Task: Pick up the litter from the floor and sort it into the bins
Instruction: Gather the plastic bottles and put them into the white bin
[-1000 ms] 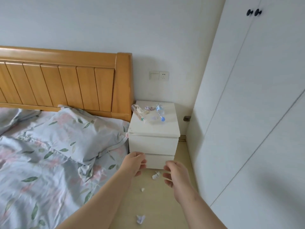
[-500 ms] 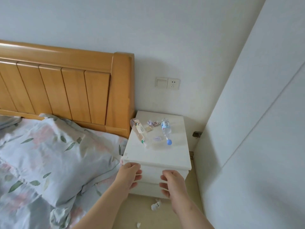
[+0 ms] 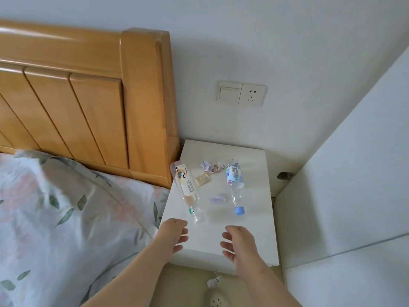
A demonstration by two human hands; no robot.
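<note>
Two plastic bottles lie on their sides on the white bedside surface point(image 3: 252, 224): a beige-labelled bottle point(image 3: 186, 185) on the left and a blue-capped bottle point(image 3: 234, 180) on the right. Four scraps sit between them: a beige wrapper point(image 3: 202, 180), a lilac wad point(image 3: 218, 199) and two crumpled bits point(image 3: 207, 166). One crumpled paper point(image 3: 214, 281) lies on the floor point(image 3: 188, 284). The left hand point(image 3: 173, 234) and right hand point(image 3: 239, 243) hover over the front edge, fingers loosely curled, holding nothing.

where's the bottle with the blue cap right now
In the head view the blue-capped bottle lies on its side on the white nightstand, right of centre, cap toward the person, just beyond the right hand and beside a crumpled paper.
</note>
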